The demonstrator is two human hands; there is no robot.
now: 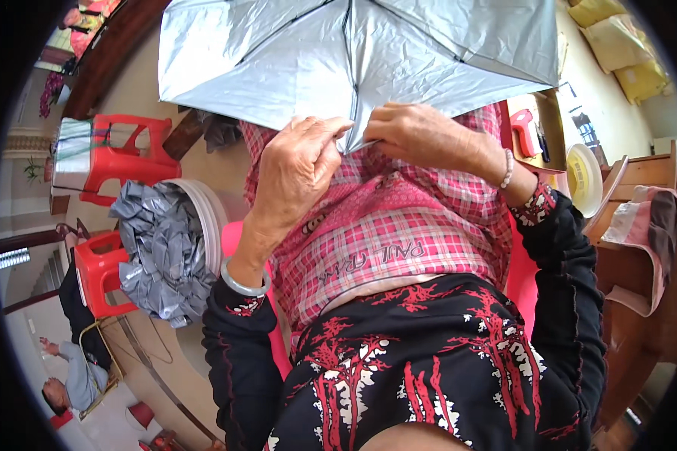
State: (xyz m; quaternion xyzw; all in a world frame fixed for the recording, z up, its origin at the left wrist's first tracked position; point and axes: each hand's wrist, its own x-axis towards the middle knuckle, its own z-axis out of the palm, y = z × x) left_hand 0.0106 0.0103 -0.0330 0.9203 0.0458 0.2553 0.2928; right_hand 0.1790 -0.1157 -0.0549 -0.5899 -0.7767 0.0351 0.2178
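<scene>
A silver umbrella (293,71) with thin dark ribs is spread out in front of me, its inner side facing up. One rib runs down the middle to the near corner of the canopy, above my lap. My left hand (297,165) is closed, thumb and fingers pinching the canopy's edge just left of that corner. On the other side of the corner, my right hand (414,131) is closed on the edge, fingers curled under. The rib's tip and whatever may lie between my fingers are too hidden to make out. A pink plaid apron (399,248) covers my lap.
A white bucket (203,218) at my left is heaped with silver-grey fabric (154,248). Red stools (98,161) stand beyond it. At right are a box (553,124) with a red tool, a pale tub (583,180) and wooden furniture (624,263). A person (83,376) sits far left.
</scene>
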